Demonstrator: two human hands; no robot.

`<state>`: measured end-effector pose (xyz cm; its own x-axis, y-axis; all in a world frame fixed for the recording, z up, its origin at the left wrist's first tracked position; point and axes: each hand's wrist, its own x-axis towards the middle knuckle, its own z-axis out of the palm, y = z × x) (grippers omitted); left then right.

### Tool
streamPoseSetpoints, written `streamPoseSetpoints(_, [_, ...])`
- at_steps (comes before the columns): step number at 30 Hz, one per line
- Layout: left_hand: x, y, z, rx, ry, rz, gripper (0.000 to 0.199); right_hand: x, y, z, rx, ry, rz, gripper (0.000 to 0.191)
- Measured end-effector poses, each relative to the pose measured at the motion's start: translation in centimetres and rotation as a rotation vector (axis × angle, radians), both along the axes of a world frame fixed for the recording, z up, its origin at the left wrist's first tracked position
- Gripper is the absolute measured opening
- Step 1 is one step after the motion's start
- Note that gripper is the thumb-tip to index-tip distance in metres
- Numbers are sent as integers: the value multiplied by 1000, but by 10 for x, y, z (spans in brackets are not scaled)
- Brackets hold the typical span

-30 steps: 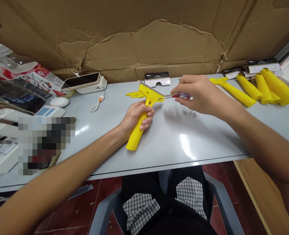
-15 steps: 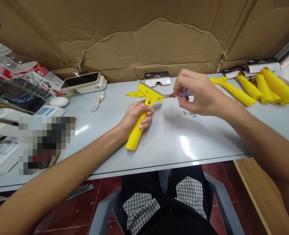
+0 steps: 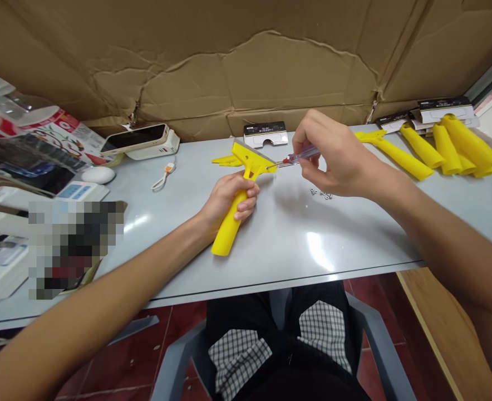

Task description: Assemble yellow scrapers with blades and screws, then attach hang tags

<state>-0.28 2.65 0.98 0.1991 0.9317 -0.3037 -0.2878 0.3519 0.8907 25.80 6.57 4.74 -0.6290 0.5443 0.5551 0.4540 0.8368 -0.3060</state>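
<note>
My left hand (image 3: 233, 197) is wrapped round the handle of a yellow scraper (image 3: 226, 234), whose wide head with a metal edge points up and away. In my right hand (image 3: 327, 153) is a screwdriver (image 3: 303, 156) with a clear handle and a red collar. Its tip meets the right end of the scraper's head, at a small screw. Behind the scraper head lies another yellow piece (image 3: 227, 161), partly hidden. Several small metal nuts or screws (image 3: 323, 194) rest on the table under my right hand.
More yellow handles (image 3: 421, 146) lie at the right with black and white cards. A similar card (image 3: 265, 133) stands by the cardboard (image 3: 296, 72). On the left are a phone (image 3: 137, 138), a short cable (image 3: 163, 177), a white mouse (image 3: 98, 175) and a plastic bottle (image 3: 24, 125).
The screwdriver is tilted more, its handle end raised, and my right hand has turned slightly with it. The whole view has shifted a little; my left hand still holds the scraper.
</note>
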Motion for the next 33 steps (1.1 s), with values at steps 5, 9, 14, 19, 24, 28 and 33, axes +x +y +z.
streamPoseSetpoints(5, [2,-1,4,-66,0,18,30,1,-4,7,-55,-51,-106,14])
streamPoseSetpoints(9, [2,-1,4,-62,-9,17,31,1,0,5,-5,-81,-133,18])
streamPoseSetpoints(14, [2,-1,2,-41,-7,13,28,4,-2,6,-48,-115,-134,23])
streamPoseSetpoints(19, [1,0,2,-47,-21,10,28,6,-3,8,-71,-95,-167,17])
streamPoseSetpoints(24, [-1,0,2,-60,-21,9,27,3,-5,11,-62,-116,-207,17])
streamPoseSetpoints(28, [0,0,2,-81,-27,15,27,5,-9,13,-99,-147,-205,29])
streamPoseSetpoints(33, [2,0,4,-123,-32,45,27,6,-7,13,-113,-138,-191,27])
